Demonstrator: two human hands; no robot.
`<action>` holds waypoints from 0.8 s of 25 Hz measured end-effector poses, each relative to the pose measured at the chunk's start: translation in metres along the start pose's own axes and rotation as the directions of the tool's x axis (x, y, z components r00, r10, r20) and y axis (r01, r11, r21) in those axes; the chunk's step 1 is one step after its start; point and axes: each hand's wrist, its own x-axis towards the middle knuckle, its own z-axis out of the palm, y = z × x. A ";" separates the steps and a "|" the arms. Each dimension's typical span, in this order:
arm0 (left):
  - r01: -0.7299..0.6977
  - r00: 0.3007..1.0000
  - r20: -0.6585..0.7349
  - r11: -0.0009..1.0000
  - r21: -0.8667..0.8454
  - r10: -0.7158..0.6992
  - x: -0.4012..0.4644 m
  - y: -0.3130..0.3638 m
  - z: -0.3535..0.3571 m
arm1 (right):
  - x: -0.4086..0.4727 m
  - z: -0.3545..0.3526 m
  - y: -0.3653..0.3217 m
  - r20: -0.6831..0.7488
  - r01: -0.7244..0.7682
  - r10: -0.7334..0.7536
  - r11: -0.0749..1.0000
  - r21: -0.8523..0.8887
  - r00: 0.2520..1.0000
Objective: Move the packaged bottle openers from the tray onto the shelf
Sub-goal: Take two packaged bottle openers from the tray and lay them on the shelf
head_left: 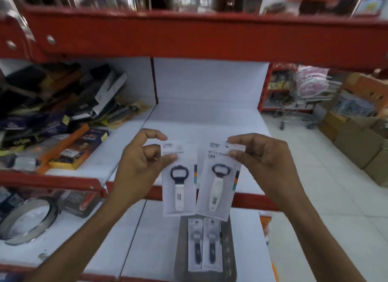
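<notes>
Two packaged bottle openers are held upright side by side in front of the shelf, their flat white cards nearly touching along the inner edges. The left pack (179,181) shows an opener with a dark ring-shaped head and a white handle under clear plastic; the right pack (218,179), tilted slightly, shows the same shape. Printed lettering is seen at the top of each card.

The left pack is pinched near its top left corner by the left hand (142,158), thumb and forefinger pressed onto the card while the other fingers are curled. The right pack is pinched at its top right corner by the right hand (260,158), thumb in front and the fingers bent behind the card.

Below the held packs, two more packaged openers (204,246) are laid flat, side by side, in a dark grey rectangular tray (227,248) that rests on the near lower shelf.

Behind the hands, the white shelf board (205,118) is seen as a smooth, bare surface with a white back panel and a red metal front edge (252,202). To the left on the same level, a loose heap of boxed goods (52,113) in dark, orange and yellow cardboard is piled. On the lower left, a round shiny metal pan (27,221) is seen. At far right, cardboard cartons (357,139) stand on a pale tiled floor.
</notes>
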 end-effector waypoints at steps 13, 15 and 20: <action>0.013 0.966 0.209 0.838 0.545 -0.151 0.122 -0.093 0.037 | 0.140 0.027 0.123 0.142 -0.135 0.203 0.914 -0.382 0.969; -0.133 0.894 0.415 0.786 0.603 -0.168 0.121 -0.089 0.024 | 0.127 0.022 0.120 0.266 0.001 0.150 0.870 -0.493 0.952; -0.182 0.682 0.643 0.770 0.611 -0.349 0.118 -0.096 0.007 | 0.100 0.011 0.113 0.545 0.127 0.277 0.797 -0.590 0.792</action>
